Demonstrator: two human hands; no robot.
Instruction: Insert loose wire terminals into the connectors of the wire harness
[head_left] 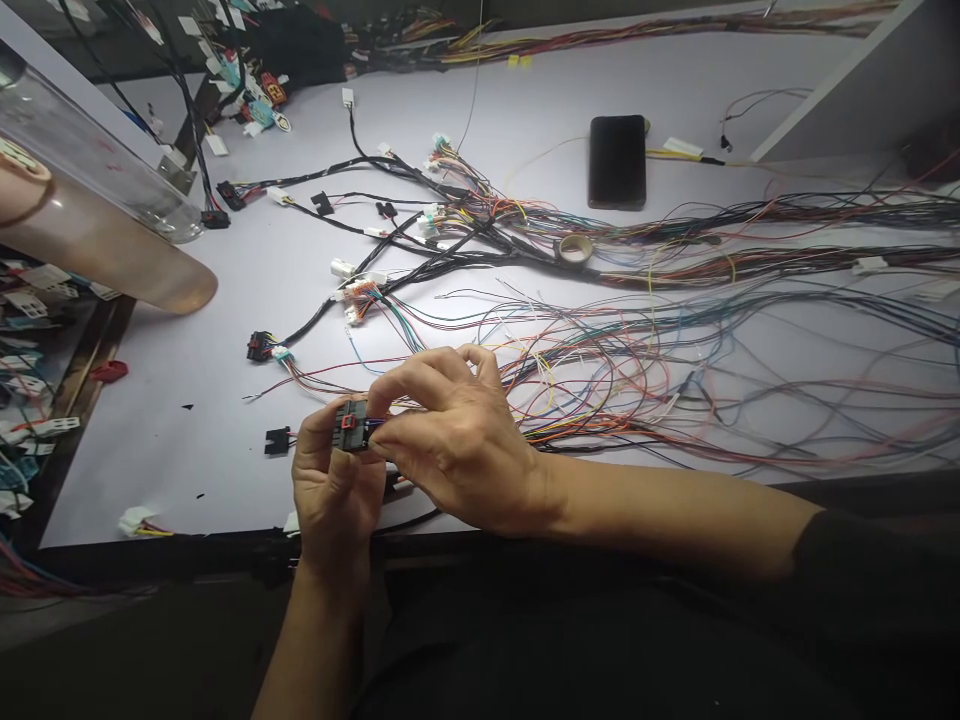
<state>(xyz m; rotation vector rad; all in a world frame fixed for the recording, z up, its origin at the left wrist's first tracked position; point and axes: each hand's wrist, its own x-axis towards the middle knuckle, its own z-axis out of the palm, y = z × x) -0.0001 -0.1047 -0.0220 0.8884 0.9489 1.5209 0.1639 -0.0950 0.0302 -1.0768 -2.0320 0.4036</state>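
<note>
Near the table's front edge, my left hand [330,495] grips a black wire connector [349,428] with a red clip on its face. My right hand [457,440] meets it from the right, thumb and fingers pinched on the wires [376,424] at the connector's right end. Just where those wires enter the housing is partly hidden by the fingertips. Left of my hands lies another black connector [277,441]. Behind them, loose coloured wires [562,370] spread over the table and run off to the right.
Taped wire harnesses [450,262] with white and black connectors lie across the table [180,400]. A roll of tape [575,250] and a black flat box [617,162] sit farther back. Clear and tan tubes [135,245] slant in at left, near a red piece [109,371].
</note>
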